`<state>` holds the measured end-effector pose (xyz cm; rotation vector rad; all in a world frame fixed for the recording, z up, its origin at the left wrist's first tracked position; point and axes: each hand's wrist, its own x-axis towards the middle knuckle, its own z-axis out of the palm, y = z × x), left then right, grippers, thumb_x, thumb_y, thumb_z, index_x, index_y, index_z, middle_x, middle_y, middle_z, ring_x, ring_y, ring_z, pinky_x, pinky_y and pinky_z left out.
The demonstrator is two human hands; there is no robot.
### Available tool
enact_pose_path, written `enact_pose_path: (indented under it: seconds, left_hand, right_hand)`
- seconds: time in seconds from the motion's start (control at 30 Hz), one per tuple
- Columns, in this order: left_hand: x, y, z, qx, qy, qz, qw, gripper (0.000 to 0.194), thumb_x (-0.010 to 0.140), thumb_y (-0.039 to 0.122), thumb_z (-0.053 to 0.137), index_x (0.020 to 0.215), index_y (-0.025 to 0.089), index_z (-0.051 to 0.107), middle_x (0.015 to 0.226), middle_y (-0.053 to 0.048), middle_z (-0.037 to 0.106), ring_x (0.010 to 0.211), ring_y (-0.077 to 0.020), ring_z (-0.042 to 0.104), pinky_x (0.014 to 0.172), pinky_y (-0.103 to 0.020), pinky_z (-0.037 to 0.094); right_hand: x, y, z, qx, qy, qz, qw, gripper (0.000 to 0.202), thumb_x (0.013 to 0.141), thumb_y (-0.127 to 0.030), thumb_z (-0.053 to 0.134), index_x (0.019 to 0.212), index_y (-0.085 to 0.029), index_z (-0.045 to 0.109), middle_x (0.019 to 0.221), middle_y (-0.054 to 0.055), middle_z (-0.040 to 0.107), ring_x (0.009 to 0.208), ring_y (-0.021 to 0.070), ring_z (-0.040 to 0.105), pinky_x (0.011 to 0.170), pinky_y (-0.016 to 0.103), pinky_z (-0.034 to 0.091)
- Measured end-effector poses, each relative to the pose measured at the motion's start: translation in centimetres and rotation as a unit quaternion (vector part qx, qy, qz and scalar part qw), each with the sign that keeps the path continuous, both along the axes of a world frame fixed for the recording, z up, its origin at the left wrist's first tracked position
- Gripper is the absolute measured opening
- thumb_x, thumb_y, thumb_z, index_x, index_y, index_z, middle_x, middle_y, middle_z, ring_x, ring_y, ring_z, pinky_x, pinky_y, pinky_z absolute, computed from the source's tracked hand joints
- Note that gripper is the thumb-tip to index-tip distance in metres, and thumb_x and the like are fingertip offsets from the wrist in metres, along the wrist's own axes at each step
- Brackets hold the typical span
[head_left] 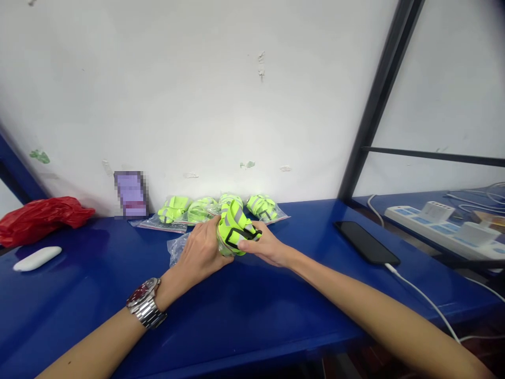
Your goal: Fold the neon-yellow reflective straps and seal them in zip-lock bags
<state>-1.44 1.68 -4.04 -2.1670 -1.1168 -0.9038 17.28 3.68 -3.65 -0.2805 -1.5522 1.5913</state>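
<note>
Above the middle of the blue table, both my hands are on a folded bundle of neon-yellow reflective strap (233,213) with grey bands and a black buckle. My left hand (203,247), with a steel watch on its wrist, is closed round a clear plastic bag (177,249) at the bundle's lower left. The bag's crumpled part sticks out to the left of that hand. My right hand (268,246) grips the strap from the right, thumb against the black buckle. The bundle's lower end seems to sit inside the bag; my left fingers partly hide it.
Several bagged yellow straps (262,207) lie along the wall. A phone with a blurred screen (132,195) leans there, near a red plastic bag (43,218) and a white case (37,259). On the right are a charging black phone (366,242), its cable and a power strip (442,231).
</note>
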Motion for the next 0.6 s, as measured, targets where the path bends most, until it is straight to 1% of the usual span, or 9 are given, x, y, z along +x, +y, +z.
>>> enact_pose_path:
  seconds: [0.1, 0.2, 0.3, 0.37, 0.43, 0.53, 0.6]
  left_hand:
    - [0.0, 0.0, -0.2, 0.014, -0.015, -0.005, 1.0, 0.083, 0.061, 0.025, 0.071, 0.133, 0.009, 0.032, 0.109, -0.02, 0.062, 0.093, -0.0348, 0.065, 0.077, -0.046, 0.055]
    - [0.3, -0.1, -0.1, 0.024, -0.022, -0.016, 0.999, 0.08, 0.062, 0.024, 0.068, 0.132, 0.007, 0.033, 0.107, -0.02, 0.062, 0.093, -0.0348, 0.064, 0.077, -0.047, 0.055]
    - [0.8, -0.4, 0.3, 0.039, -0.019, -0.019, 0.999, 0.078, 0.063, 0.024, 0.068, 0.132, 0.007, 0.034, 0.105, -0.019, 0.062, 0.09, -0.034, 0.063, 0.077, -0.046, 0.054]
    - [1.1, -0.6, 0.4, 0.049, -0.013, -0.017, 0.999, 0.076, 0.063, 0.024, 0.068, 0.13, 0.007, 0.036, 0.104, -0.019, 0.062, 0.089, -0.0339, 0.063, 0.076, -0.046, 0.054]
    - [1.2, -0.7, 0.6, 0.057, -0.004, -0.018, 0.998, 0.073, 0.064, 0.023, 0.067, 0.128, 0.006, 0.037, 0.101, -0.019, 0.063, 0.087, -0.0337, 0.063, 0.075, -0.046, 0.053]
    - [1.2, -0.5, 0.6, 0.063, 0.01, -0.022, 0.998, 0.069, 0.069, 0.025, 0.066, 0.128, 0.005, 0.037, 0.097, -0.018, 0.063, 0.084, -0.0332, 0.063, 0.073, -0.045, 0.053]
    - [1.1, -0.4, 0.6, 0.063, 0.017, -0.028, 0.997, 0.067, 0.073, 0.027, 0.065, 0.129, 0.005, 0.036, 0.097, -0.019, 0.063, 0.085, -0.033, 0.063, 0.072, -0.045, 0.053]
  right_hand:
    - [-0.4, -0.5, 0.0, -0.006, 0.021, -0.03, 0.999, 0.037, 0.066, -0.035, 0.08, 0.097, -0.02, 0.068, 0.091, 0.002, 0.068, 0.084, 0.0166, 0.063, 0.084, 0.033, 0.051]
    - [-0.9, -1.0, 0.3, -0.059, 0.058, -0.038, 0.996, 0.037, 0.059, -0.034, 0.085, 0.09, -0.02, 0.07, 0.088, 0.002, 0.068, 0.083, 0.0176, 0.063, 0.083, 0.034, 0.052]
    - [-1.1, -1.2, 0.4, -0.108, 0.083, -0.07, 0.988, 0.035, 0.051, -0.03, 0.088, 0.079, -0.019, 0.07, 0.079, 0.001, 0.067, 0.073, 0.0158, 0.061, 0.073, 0.03, 0.052]
    - [-1.1, -0.8, 0.2, -0.119, 0.081, -0.099, 0.985, 0.033, 0.048, -0.028, 0.088, 0.073, -0.018, 0.069, 0.073, 0.0, 0.065, 0.067, 0.0144, 0.058, 0.066, 0.028, 0.05]
    - [-1.0, -0.4, -0.3, -0.097, 0.061, -0.123, 0.986, 0.032, 0.047, -0.027, 0.088, 0.07, -0.016, 0.068, 0.068, -0.002, 0.062, 0.063, 0.0133, 0.054, 0.062, 0.027, 0.047]
    - [-0.9, 0.1, -0.9, -0.019, 0.016, -0.144, 0.989, 0.032, 0.046, -0.023, 0.087, 0.069, -0.015, 0.066, 0.063, -0.004, 0.058, 0.059, 0.0116, 0.049, 0.059, 0.025, 0.043]
    - [-0.9, 0.1, -1.1, 0.02, -0.005, -0.153, 0.988, 0.032, 0.047, -0.022, 0.087, 0.069, -0.014, 0.065, 0.061, -0.004, 0.056, 0.058, 0.0107, 0.047, 0.057, 0.024, 0.04]
